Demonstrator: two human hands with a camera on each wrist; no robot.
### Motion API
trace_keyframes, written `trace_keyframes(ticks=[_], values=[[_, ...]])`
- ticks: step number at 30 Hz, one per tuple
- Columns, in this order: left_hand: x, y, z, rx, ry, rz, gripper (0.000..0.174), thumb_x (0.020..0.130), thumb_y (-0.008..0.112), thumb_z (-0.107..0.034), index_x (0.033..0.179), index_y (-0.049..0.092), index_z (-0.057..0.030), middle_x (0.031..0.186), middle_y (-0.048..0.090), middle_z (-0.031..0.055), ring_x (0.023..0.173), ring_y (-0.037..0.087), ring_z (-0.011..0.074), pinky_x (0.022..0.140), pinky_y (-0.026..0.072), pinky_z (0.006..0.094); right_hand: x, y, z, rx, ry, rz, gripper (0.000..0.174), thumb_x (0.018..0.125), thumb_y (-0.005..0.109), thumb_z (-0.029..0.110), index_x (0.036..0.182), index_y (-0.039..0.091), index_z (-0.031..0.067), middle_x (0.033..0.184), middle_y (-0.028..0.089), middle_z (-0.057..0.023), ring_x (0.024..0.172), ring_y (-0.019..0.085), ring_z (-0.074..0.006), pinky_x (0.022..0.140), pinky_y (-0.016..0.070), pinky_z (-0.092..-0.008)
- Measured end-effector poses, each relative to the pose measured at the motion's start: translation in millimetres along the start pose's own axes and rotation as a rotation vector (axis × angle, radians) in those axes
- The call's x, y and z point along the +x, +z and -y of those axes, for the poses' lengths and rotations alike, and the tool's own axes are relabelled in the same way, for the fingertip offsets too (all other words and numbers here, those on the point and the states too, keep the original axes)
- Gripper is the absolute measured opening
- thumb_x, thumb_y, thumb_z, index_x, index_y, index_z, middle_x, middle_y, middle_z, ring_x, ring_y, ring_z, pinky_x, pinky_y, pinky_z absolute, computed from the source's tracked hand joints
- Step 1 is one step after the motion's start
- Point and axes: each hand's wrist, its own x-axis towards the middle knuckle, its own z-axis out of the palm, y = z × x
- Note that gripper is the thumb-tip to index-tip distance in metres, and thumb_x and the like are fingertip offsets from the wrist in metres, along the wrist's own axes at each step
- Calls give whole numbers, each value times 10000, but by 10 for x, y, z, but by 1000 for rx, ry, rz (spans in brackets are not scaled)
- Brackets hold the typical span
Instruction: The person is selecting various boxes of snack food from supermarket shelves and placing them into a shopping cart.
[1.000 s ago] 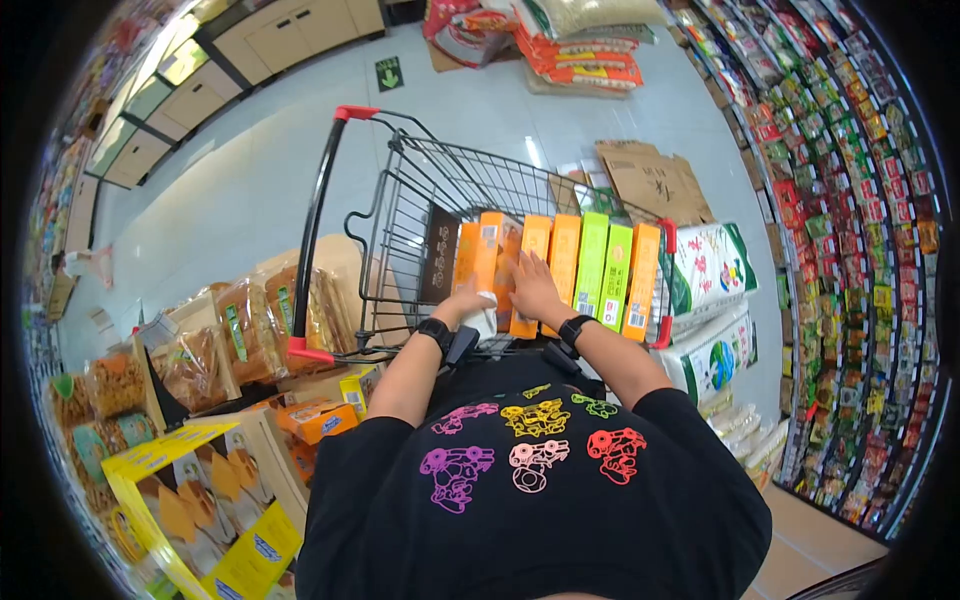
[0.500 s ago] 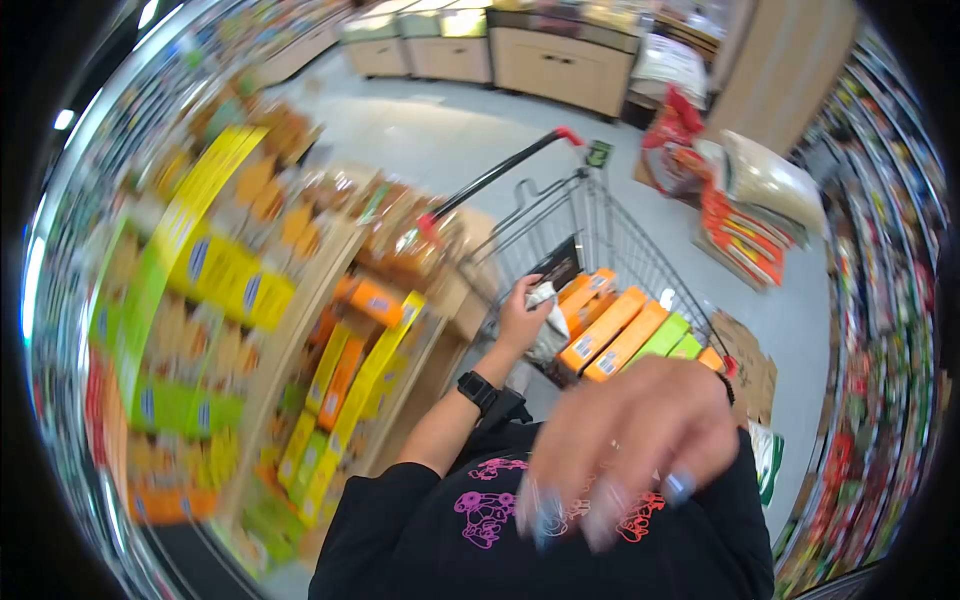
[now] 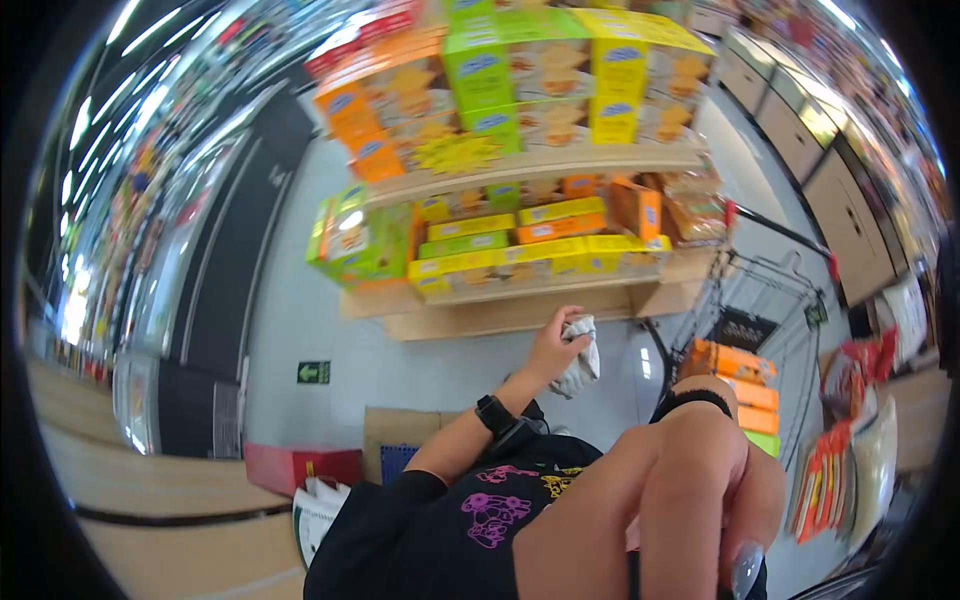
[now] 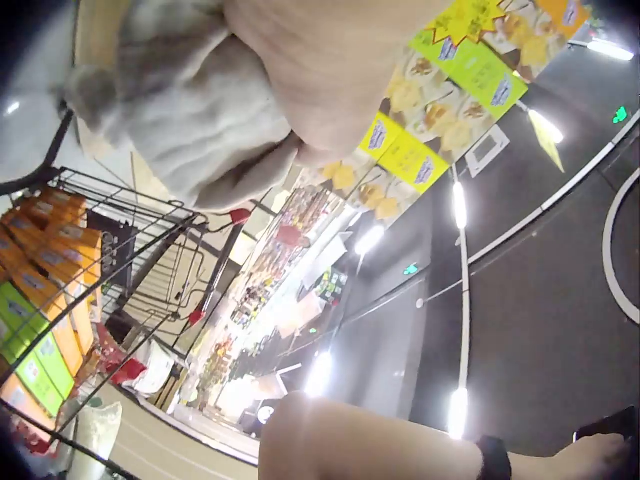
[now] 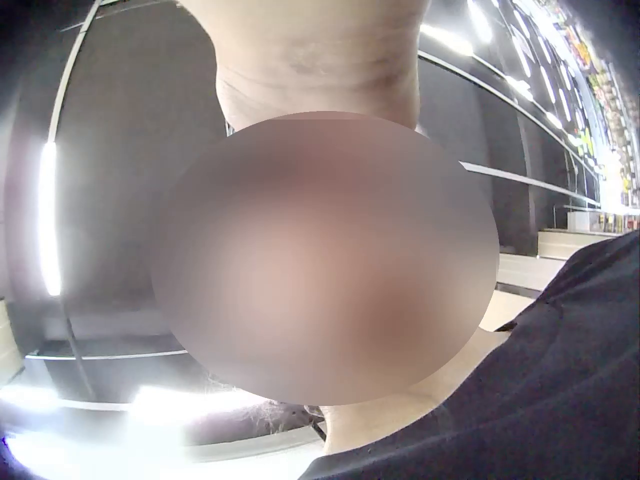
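In the head view my left hand [image 3: 550,352] pinches a crumpled grey-white bundle [image 3: 580,360], held out in front of the low shelf. The left wrist view shows the hand [image 4: 320,70] against the bundle's soft, folded surface [image 4: 205,110]. My right hand [image 3: 690,480] is raised very close to the head camera, large, with loosely bent fingers and nothing visible in them. Its far side is hidden. Orange boxes [image 3: 750,392] and a green box lie in the wire cart [image 3: 800,300], partly behind the right hand.
A display shelf [image 3: 540,170] with yellow, green and orange boxes stands ahead. Bread packs [image 3: 695,210] are at its right end. Rice sacks [image 3: 870,470] lie beyond the cart at right. A red box [image 3: 300,467] and cardboard are on the left floor.
The head view has swung left toward the shelf, so the cart now appears at right. My right hand has left the orange boxes and risen near the camera. The left hand still holds the bundle.
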Motion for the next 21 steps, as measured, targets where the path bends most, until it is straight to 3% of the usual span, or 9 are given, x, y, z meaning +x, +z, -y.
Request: trace_keyframes(ticks=[4, 7, 9, 13, 16, 17, 18, 21], values=[[-253, -682, -87, 46, 22, -160, 474, 714, 625, -107, 1146, 437, -61, 961, 554, 78, 881, 525, 140, 777, 423, 270, 152, -147, -610, 205, -45, 41, 304, 839, 477, 251, 916, 569, -28, 827, 560, -157, 722, 570, -231, 708, 458, -310], [-324, -1234, -63, -53, 45, -282, 481, 711, 623, -95, 1151, 433, -56, 972, 547, 77, 888, 526, 142, 781, 424, 270, 333, -158, -787, 353, 237, -287, 196, 786, 492, 144, 825, 570, -31, 743, 548, -121, 698, 532, -209, 618, 424, -247], [-348, -1614, -99, -19, 101, -375, 469, 713, 629, -144, 1132, 441, -47, 957, 568, 95, 877, 546, 158, 764, 437, 279, 357, -218, -994, 459, 389, -441, 170, 779, 492, 121, 806, 569, -28, 720, 548, -118, 693, 517, -228, 592, 421, -255], [-298, -2306, -61, -2, 154, -501, 452, 715, 622, -156, 1118, 450, -46, 925, 576, 94, 852, 554, 156, 748, 444, 278, 489, -480, -1434, 545, 469, -426, 248, 854, 446, 207, 834, 588, 5, 733, 569, -116, 708, 552, -241, 675, 454, -312], [-263, -2761, -47, -2, 114, -531, 438, 715, 613, -145, 1117, 459, -64, 905, 577, 86, 834, 553, 157, 743, 444, 276, 408, -958, -2256, 669, -41, -5, 300, 872, 440, 296, 870, 588, 35, 806, 574, -107, 749, 559, -221, 756, 448, -302], [-238, -2892, -68, -18, 95, -532, 438, 717, 613, -146, 1121, 460, -71, 905, 576, 84, 831, 553, 159, 742, 443, 276, 388, -1068, -2385, 666, -85, 25, 311, 873, 441, 307, 899, 581, 30, 851, 568, -119, 774, 554, -222, 778, 446, -301], [-239, -2991, -88, -35, 69, -530, 439, 718, 613, -146, 1124, 461, -79, 905, 575, 82, 829, 553, 161, 742, 442, 275, 387, -1167, -2439, 647, -57, -11, 300, 868, 453, 303, 868, 574, 28, 820, 569, -117, 760, 558, -229, 746, 452, -315], [-168, -3340, 132, -68, 109, -519, 449, 721, 617, -148, 1137, 460, -93, 915, 574, 76, 829, 554, 171, 738, 443, 274, 164, -1517, -2329, 416, 287, -314, 288, 853, 487, 290, 772, 555, 22, 725, 569, -111, 719, 569, -249, 649, 471, -357]])
